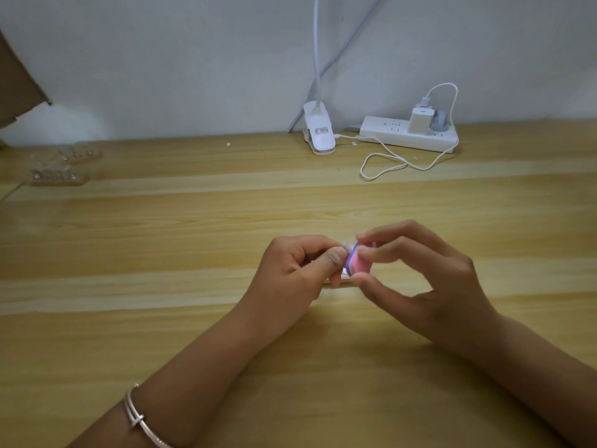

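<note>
Well in front of the white power strip (400, 137), near the front of a pale wooden desk (161, 240): holds a small pink block (359, 265) close over the boards, between both hands. Pinches it with the right hand (420, 279), forefinger and middle finger curled over the top edge, thumb pressed up under the bottom edge. Rounded corners, a smooth matte pink face, a thin purple band along the side turned toward the left hand (290, 270). Curls the left hand's fingers into the palm and pinches that purple edge between thumb and forefinger. Wears a thin silver bangle (142, 418) on the left wrist: two smooth wires joined by a little clasp.

At the back, against the plain grey-white wall (193, 59): the power strip itself, long, flat, glossy plastic, with a square white charger (420, 119) and a rounded grey plug (439, 121) seated in it. From the charger, a thin white cable (384, 166), looped loosely over the wood grain just in front of the strip. Just left of the strip, a white clip lamp (318, 134), wedge-shaped at the base, its bendy neck rising out of view. Far left of the strip, clear blister packs (61, 166), faint against the grain, and above them a torn flap of brown cardboard (16, 92).
</note>
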`<state>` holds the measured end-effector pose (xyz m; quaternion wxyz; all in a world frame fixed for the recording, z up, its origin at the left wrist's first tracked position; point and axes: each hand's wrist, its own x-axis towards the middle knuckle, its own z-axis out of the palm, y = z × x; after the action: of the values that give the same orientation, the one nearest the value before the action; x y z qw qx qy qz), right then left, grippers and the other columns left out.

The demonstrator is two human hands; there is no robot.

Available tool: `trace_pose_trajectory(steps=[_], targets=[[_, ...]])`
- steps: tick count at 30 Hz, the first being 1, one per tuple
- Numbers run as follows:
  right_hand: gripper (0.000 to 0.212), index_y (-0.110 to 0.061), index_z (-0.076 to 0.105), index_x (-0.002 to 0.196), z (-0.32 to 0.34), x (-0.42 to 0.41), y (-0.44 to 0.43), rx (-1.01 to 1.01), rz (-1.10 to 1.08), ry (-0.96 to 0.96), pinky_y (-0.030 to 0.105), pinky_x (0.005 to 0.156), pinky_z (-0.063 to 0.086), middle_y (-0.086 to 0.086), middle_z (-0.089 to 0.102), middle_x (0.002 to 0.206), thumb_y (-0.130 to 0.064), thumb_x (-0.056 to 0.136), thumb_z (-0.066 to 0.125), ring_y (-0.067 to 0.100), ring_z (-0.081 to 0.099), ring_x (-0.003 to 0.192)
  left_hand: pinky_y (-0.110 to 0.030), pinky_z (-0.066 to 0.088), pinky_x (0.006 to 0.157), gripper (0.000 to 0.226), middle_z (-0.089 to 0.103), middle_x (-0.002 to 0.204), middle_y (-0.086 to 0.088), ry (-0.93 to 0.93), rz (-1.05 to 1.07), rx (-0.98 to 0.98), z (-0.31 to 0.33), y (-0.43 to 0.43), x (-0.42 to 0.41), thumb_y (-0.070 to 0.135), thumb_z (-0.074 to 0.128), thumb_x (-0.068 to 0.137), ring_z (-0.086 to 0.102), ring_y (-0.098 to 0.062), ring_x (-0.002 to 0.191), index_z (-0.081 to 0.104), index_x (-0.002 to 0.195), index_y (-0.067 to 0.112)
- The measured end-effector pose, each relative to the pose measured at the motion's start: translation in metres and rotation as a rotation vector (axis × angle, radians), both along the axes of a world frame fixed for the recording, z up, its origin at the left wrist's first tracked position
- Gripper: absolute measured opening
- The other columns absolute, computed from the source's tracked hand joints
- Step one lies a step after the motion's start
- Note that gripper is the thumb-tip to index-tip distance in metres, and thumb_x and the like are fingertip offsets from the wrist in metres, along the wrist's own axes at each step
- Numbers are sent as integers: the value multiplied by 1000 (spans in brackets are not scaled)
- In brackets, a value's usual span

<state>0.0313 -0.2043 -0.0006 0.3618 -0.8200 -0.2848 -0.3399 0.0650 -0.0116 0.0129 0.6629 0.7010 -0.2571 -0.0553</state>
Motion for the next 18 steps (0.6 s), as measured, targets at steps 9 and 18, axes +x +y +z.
trace_pose_trajectory(steps=[9, 18], targets=[[22, 2, 72, 87, 0, 0, 2, 21, 32, -12, 30, 85, 55, 11, 69, 102, -19, 85, 77, 17, 69, 99, -14, 28, 39, 25, 52, 57, 1, 101, -54, -76, 4, -1, -2, 3, 51, 98, 35, -7, 40, 68, 80, 4], [26, 4, 71, 90, 7, 0, -2, 112, -11, 10, 39, 82, 58, 10, 69, 104, -21, 84, 76, 18, 70, 101, -13, 28, 41, 23, 53, 54, -2, 95, -63, -44, 4, 1, -1, 15, 51, 91, 36, -9, 39, 65, 73, 9]])
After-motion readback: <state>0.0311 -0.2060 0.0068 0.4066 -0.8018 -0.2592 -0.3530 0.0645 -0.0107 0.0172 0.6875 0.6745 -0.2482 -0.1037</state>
